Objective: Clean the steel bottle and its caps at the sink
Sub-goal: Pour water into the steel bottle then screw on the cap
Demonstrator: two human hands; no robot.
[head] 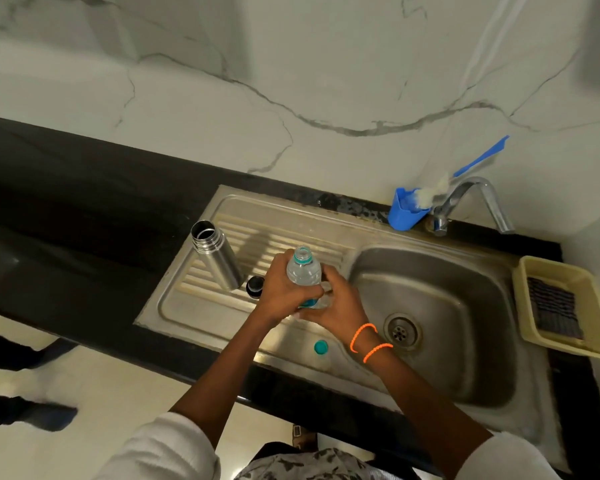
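Brushed, satin steel cylindrical bottle. Clear, glossy plastic water bottle with teal plastic cap at 6 o'clock. Dull, stained stainless sink, ribbed drainboard. Polished black stone counter. Glossy veined white marble wall. Matt cream plastic tray.

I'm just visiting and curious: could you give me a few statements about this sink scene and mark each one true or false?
1. The steel bottle stands uncapped on the drainboard. True.
2. Both hands hold the steel bottle. False: the left hand and right hand hold a clear plastic bottle.
3. A teal cap lies on the sink's front rim. True.
4. Water runs from the tap. False: no stream is visible.
5. The yellow tray sits in the basin. False: it sits right of it.
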